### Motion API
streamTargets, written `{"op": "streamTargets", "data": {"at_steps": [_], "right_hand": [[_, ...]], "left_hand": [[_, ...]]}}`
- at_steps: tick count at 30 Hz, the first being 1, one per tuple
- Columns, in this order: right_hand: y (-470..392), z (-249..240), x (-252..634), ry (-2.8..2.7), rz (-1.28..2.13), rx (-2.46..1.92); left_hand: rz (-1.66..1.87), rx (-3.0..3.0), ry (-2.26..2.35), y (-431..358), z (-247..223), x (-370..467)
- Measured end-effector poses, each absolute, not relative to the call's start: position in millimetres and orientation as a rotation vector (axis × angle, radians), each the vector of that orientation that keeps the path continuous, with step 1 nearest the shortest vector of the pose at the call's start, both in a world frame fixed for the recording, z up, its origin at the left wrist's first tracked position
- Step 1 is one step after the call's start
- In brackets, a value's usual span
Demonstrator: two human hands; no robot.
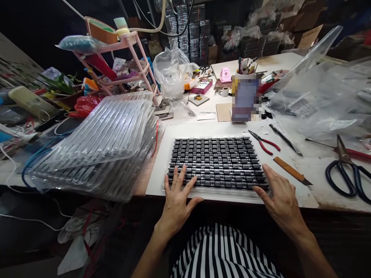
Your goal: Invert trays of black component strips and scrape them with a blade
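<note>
A clear plastic tray [220, 190] filled with rows of small black electronic parts [216, 160] lies flat on a white board [158, 170] at the table's front edge. My left hand [178, 200] rests with spread fingers on the tray's lower left part, its fingertips on the front rows. At the lower right corner is my right hand [279, 193], its thumb by the front edge and its fingers along the right side. Thumb and fingers are apart there, and the hand does not wrap round anything.
Stacked clear plastic trays [107, 127] stand at the left, beside a pink rack [139, 58]. Right of the parts lie red-handled pliers [265, 142], tweezers [285, 139], a cutter [292, 170] and large scissors [346, 170]. Plastic bags [321, 104] fill the back right.
</note>
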State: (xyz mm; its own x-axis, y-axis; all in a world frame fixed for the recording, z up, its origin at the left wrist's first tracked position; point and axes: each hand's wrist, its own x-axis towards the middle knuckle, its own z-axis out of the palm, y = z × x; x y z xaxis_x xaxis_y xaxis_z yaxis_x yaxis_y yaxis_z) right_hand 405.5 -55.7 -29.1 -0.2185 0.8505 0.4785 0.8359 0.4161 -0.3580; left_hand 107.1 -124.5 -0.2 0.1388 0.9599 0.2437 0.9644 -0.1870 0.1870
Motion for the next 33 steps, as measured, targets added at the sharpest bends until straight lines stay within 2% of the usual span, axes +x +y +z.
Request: {"op": "streamTargets", "data": {"at_steps": [4,13,20,33], "right_hand": [[-52,-20,414,-1.947,0.166,-1.449],[-27,-24,422,-1.883,-0.063,-1.450],[-31,-27,424,-1.908,-0.088,-1.416],[-33,-29,421,-1.925,-0.169,-1.418]], "left_hand": [[-0.541,-2.220,-2.105,-124,-3,93],[-0.432,-2.213,-2.161,-122,-3,89],[-0.601,-2.002,-2.264,-130,-17,65],[-0.467,-2.191,-2.244,-125,-5,70]]}}
